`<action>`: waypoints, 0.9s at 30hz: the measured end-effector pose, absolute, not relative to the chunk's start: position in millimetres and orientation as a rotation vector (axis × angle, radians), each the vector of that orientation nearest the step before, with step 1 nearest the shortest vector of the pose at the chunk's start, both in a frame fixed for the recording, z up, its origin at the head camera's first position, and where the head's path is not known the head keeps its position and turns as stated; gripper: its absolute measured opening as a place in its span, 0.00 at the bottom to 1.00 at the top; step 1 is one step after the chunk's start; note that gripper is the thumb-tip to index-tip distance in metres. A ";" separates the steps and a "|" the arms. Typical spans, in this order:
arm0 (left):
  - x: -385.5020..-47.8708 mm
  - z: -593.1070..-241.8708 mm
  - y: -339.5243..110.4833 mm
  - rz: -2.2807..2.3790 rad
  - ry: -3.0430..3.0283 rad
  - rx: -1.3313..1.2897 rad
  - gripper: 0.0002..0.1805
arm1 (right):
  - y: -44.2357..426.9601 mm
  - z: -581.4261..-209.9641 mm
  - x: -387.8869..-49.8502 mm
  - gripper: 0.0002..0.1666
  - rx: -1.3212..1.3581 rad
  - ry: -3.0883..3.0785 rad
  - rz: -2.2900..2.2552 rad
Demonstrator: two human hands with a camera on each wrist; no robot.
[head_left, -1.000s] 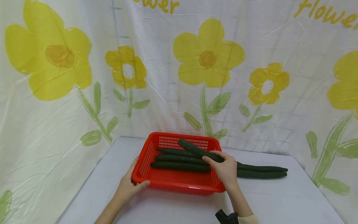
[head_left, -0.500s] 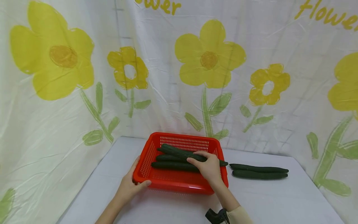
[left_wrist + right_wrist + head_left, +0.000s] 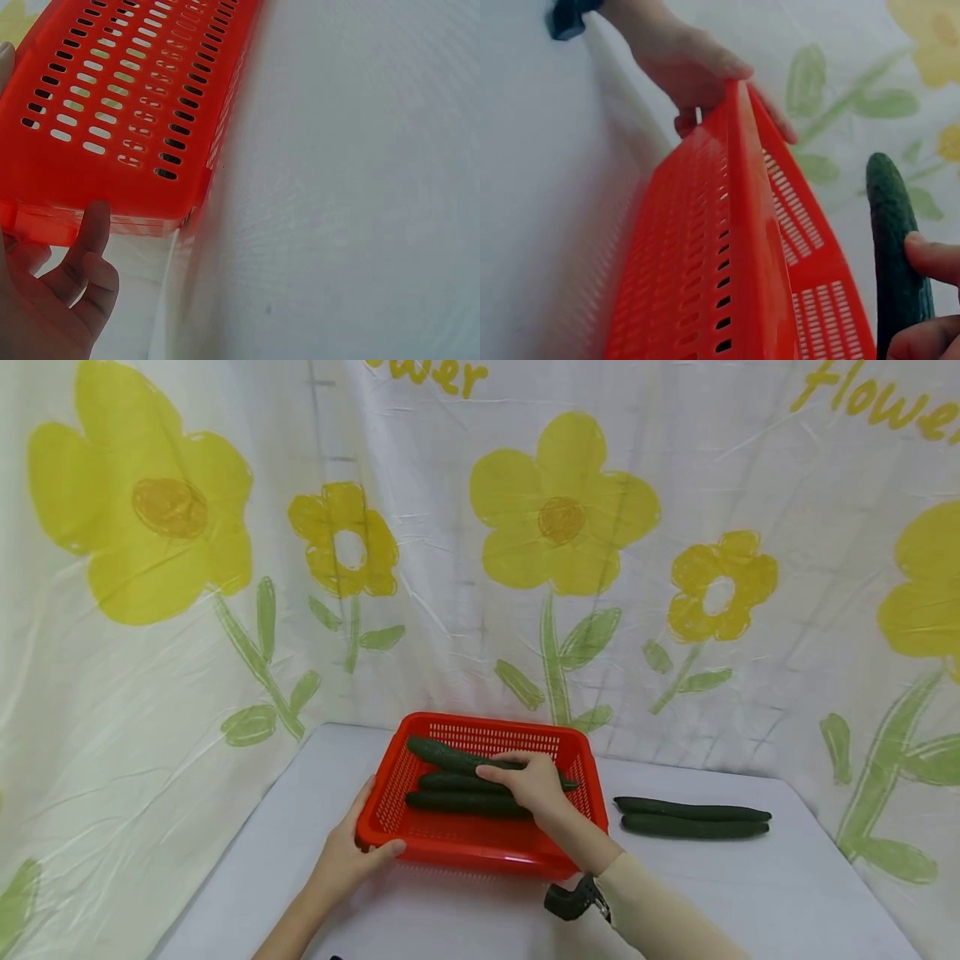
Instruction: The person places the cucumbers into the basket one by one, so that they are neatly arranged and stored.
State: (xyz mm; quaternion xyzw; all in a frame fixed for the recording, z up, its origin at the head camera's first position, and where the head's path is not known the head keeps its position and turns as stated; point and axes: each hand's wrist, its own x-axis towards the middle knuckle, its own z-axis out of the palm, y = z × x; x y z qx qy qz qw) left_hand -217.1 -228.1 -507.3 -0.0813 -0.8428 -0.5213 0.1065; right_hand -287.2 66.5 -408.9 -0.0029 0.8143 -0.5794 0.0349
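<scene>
A red plastic basket (image 3: 487, 858) with slotted walls stands on the table. My left hand (image 3: 343, 860) grips its near left corner, thumb on the rim; in the left wrist view, curled fingers (image 3: 94, 232) show at the basket's wall. Over the back of the basket, my right hand (image 3: 534, 783) holds a dark green cucumber (image 3: 441, 753) between thumb and fingers, its far left end raised. Below it lie a cucumber (image 3: 456, 782) and a nearer cucumber (image 3: 465, 804), side by side. The right hand hides their right parts and whatever lies directly under the held cucumber.
Two more cucumbers (image 3: 693, 818) lie side by side on the white table (image 3: 705, 893), right of the basket. A curtain (image 3: 435, 635) printed with yellow flowers hangs behind the table. A black device (image 3: 570, 900) sits at my right wrist.
My right hand has carried the cucumber leftward, from above the basket's right rim to over its back part. The left hand has kept its grip on the corner.
</scene>
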 end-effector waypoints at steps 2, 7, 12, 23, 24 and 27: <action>-217.6 -506.8 -228.3 -1.528 -2.483 -0.243 0.58 | 64.2 -408.5 -290.4 0.24 0.034 2.430 -1.806; -217.9 -507.3 -229.4 -1.512 -2.479 -0.250 0.58 | 60.8 -410.9 -294.9 0.26 0.080 2.368 -1.797; -217.7 -508.6 -229.3 -1.531 -2.487 -0.232 0.58 | 63.3 -416.8 -294.7 0.26 0.116 2.405 -1.738; -217.9 -508.4 -228.5 -1.544 -2.482 -0.228 0.58 | 67.5 -429.0 -296.7 0.28 0.221 2.302 -1.737; -217.8 -508.6 -228.5 -1.543 -2.478 -0.230 0.58 | 66.9 -431.5 -296.7 0.28 0.213 2.317 -1.726; -217.3 -509.4 -228.5 -1.528 -2.473 -0.237 0.58 | 65.0 -440.0 -295.7 0.26 0.193 2.376 -1.681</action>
